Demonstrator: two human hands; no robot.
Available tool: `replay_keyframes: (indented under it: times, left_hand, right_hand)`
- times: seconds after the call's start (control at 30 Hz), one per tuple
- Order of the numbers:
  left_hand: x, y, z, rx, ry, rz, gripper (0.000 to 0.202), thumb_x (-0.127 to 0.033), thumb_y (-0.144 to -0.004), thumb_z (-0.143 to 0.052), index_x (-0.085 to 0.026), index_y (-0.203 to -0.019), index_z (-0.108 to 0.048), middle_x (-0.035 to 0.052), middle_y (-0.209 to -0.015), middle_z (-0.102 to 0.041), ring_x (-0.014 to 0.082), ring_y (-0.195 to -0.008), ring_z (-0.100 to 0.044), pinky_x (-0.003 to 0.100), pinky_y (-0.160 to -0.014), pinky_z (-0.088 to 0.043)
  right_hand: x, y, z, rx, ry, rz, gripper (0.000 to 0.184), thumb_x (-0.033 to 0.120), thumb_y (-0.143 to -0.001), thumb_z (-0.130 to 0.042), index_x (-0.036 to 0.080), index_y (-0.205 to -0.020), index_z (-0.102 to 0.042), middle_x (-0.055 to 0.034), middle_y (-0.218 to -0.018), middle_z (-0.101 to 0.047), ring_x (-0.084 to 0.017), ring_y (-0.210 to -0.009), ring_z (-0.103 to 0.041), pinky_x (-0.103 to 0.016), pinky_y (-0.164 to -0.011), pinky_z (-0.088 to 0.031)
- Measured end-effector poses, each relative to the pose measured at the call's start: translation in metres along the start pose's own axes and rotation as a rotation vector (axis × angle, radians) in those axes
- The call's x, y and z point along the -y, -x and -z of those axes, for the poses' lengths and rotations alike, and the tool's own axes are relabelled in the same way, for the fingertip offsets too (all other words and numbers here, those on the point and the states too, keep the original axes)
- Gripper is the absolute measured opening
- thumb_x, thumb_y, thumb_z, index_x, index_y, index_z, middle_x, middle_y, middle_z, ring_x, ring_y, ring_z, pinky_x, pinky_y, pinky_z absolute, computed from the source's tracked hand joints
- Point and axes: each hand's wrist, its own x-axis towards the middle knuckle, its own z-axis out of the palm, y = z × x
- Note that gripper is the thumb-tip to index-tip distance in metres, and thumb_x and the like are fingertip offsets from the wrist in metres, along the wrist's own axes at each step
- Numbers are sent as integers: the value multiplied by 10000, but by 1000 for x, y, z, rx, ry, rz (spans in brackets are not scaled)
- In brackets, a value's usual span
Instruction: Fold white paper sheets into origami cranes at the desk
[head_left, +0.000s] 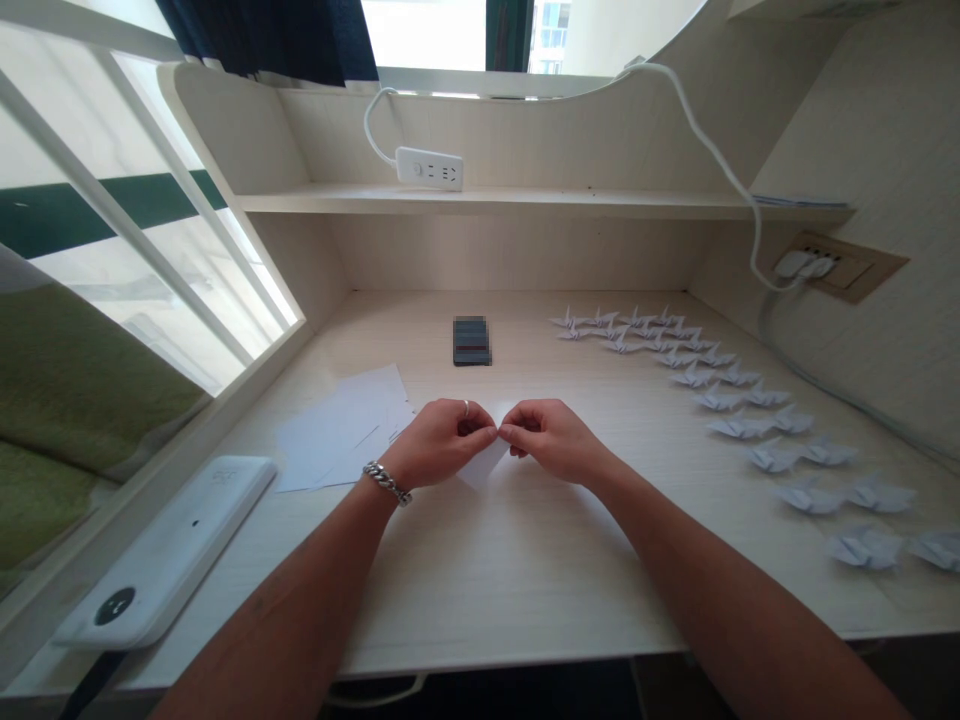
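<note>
With two forearms point(300, 590) from seven and five o'clock, pinching one paper piece point(484, 468) in left hand point(441, 440) and right hand point(553, 440); with sixteen-plus origami cranes point(739, 428) toward three o'clock.

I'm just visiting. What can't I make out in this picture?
All in the head view:
- The full outline and folds of the held paper: partly covered by the left hand and right hand.
- Any detail on the dark rectangular object: blurred into blocks.
- All of the nearest, rightmost paper bird: cut off by the right edge.
- The marking on the white device: too small and faint.
</note>
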Motion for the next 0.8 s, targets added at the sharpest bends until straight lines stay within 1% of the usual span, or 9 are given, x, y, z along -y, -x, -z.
replay_keyframes:
  times: [0.1, 0.2, 0.3, 0.37, 0.43, 0.5, 0.53, 0.67, 0.8]
  left_hand:
    - [1, 0, 3, 51, 57, 9, 215, -313, -792, -556, -167, -777, -712, 11, -680, -669, 125, -615, -561, 219, -547, -389]
    - [6, 1, 12, 58, 127, 29, 184, -287, -767, -577, -155, -744, -702, 3, -634, -636, 114, -583, -533, 215, -529, -379]
    - [13, 1, 21, 4, 186, 46, 162, -270, -755, -594, -144, -710, -687, 6, -613, -620, 115, -582, -524, 222, -545, -391]
    - [16, 0, 22, -96, 261, 59, 162, -283, -752, -612, -137, -730, -678, 16, -631, -629, 124, -608, -546, 233, -583, -421]
    - [16, -2, 17, -171, 331, 48, 210, -333, -766, -618, -133, -784, -680, 31, -690, -652, 132, -650, -565, 243, -619, -441]
    - [13, -4, 9, -89, 339, 35, 274, -385, -780, -611, -135, -857, -694, 48, -756, -679, 142, -678, -578, 246, -615, -438]
    - [11, -4, 5, -62, 327, 40, 293, -407, -785, -601, -134, -838, -695, 50, -744, -680, 143, -664, -575, 244, -591, -426]
    - [4, -4, -8, -96, 199, 69, 299, -415, -796, -572, -141, -771, -688, 34, -672, -653, 137, -610, -540, 239, -538, -380]
    - [-1, -2, -11, -37, 99, 36, 241, -359, -792, -569, -157, -748, -693, 16, -641, -636, 131, -596, -522, 241, -544, -369]
  right_hand:
    - [2, 1, 3, 32, -5, -21, 158, 292, -779, -602, 150, -740, -662, -21, -595, -622, -132, -568, -571, -249, -543, -428]
    - [6, 2, 11, 37, -92, -59, 164, 298, -756, -625, 140, -722, -652, -13, -569, -602, -124, -545, -552, -250, -543, -425]
    - [8, 2, 19, -12, -168, -83, 185, 315, -733, -652, 133, -703, -644, -5, -548, -583, -114, -523, -530, -251, -536, -421]
    - [6, 1, 20, -59, -198, -75, 194, 323, -726, -662, 131, -703, -644, -6, -555, -583, -114, -524, -529, -254, -538, -425]
    - [4, 0, 19, -87, -209, -61, 196, 327, -729, -661, 131, -720, -647, -11, -580, -592, -119, -537, -538, -261, -548, -437]
    - [1, -2, 17, -88, -198, -49, 194, 326, -739, -651, 132, -743, -651, -19, -606, -605, -128, -552, -551, -271, -558, -450]
    - [1, -2, 16, -85, -182, -43, 191, 325, -745, -644, 134, -752, -651, -22, -615, -610, -133, -559, -558, -275, -562, -454]
    - [1, 0, 15, -30, -28, -10, 179, 320, -776, -605, 149, -771, -658, -24, -621, -620, -146, -586, -571, -271, -569, -441]
    - [2, 3, 14, 70, 151, 48, 140, 270, -768, -584, 166, -740, -674, -16, -664, -624, -131, -611, -532, -243, -547, -377]
